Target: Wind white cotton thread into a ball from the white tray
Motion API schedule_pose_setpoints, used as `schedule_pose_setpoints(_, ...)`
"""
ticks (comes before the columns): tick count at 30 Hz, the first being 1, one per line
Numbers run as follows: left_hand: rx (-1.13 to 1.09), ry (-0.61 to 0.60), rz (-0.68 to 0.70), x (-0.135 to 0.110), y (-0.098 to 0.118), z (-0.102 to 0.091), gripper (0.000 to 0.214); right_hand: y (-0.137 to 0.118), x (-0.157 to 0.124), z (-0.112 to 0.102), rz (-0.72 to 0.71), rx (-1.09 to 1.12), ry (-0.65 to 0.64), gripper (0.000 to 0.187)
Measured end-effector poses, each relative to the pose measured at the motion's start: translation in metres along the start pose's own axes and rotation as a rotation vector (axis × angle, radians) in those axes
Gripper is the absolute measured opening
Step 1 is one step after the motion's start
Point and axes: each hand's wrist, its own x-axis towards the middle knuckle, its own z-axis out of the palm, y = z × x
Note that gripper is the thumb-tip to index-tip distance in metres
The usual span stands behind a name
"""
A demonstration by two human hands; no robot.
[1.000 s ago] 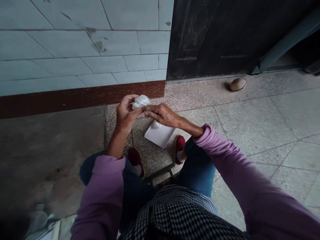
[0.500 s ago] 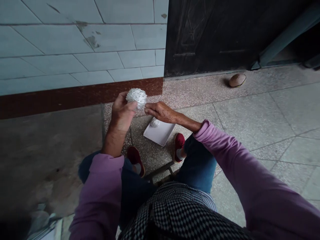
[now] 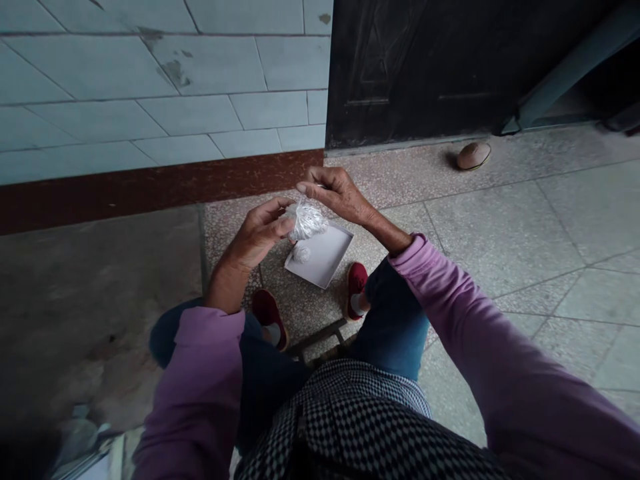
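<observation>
A ball of shiny white string [image 3: 306, 221] rests in my left hand [image 3: 263, 230], whose fingers and thumb close round its left side. My right hand [image 3: 337, 192] is just above and to the right of the ball. Its thumb and fingers are pinched together, and what lies between them is too small to make out. Below the hands, a shallow white box [image 3: 324, 261] lies on the floor between my feet. A smaller white ball [image 3: 301, 253] sits in its left part.
A tiled wall [image 3: 210, 63] with a dark red base strip stands ahead, with a dark door [image 3: 400, 73] to its right. A brown rounded object [image 3: 473, 155] lies near the door. Red shoes [image 3: 356, 290] flank the box. Clutter [image 3: 83, 440] lies at bottom left.
My left hand has moved right and slightly down, tilting the ball of string. My right hand has risen from the ball's lower right side to above it.
</observation>
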Motion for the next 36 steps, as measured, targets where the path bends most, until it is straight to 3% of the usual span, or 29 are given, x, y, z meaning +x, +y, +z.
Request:
schedule_pose_setpoints(7, -0.077, 0.205, 0.166, 0.01, -0.001, -0.009, 0.076, 0.023, 0.005, 0.016, -0.059, 0.0, -0.107, 0.063)
schedule_pose_setpoints(12, -0.091, 0.253, 0.24, 0.018, -0.004, -0.014, 0.072, 0.039, 0.005, 0.024, -0.13, -0.075, -0.223, 0.05)
schedule_pose_setpoints(15, -0.039, 0.313, 0.282, 0.023, -0.009, -0.022, 0.065, 0.04, -0.002, 0.03, -0.143, -0.099, -0.318, 0.038)
schedule_pose_setpoints(20, 0.148, 0.406, 0.349, 0.026, -0.019, -0.032, 0.082, 0.03, -0.009, 0.029, -0.191, -0.064, -0.366, 0.029)
schedule_pose_setpoints(24, 0.286, 0.337, 0.281, 0.018, -0.017, -0.031, 0.075, 0.02, -0.005, 0.012, -0.19, -0.01, -0.228, 0.04)
schedule_pose_setpoints(27, 0.301, 0.152, 0.163, 0.01, -0.013, -0.024, 0.075, 0.016, 0.001, -0.002, -0.103, -0.039, -0.085, 0.056)
schedule_pose_setpoints(30, 0.2, -0.018, 0.104, 0.006, -0.009, -0.016, 0.077, 0.016, 0.007, -0.009, -0.075, -0.043, -0.024, 0.068)
schedule_pose_setpoints(32, 0.101, -0.04, 0.138, 0.007, -0.008, -0.013, 0.076, 0.019, 0.01, -0.009, -0.098, -0.024, -0.021, 0.071)
schedule_pose_setpoints(36, -0.038, 0.031, 0.231, 0.014, -0.008, -0.02, 0.074, 0.027, 0.014, 0.004, -0.11, -0.042, -0.081, 0.069)
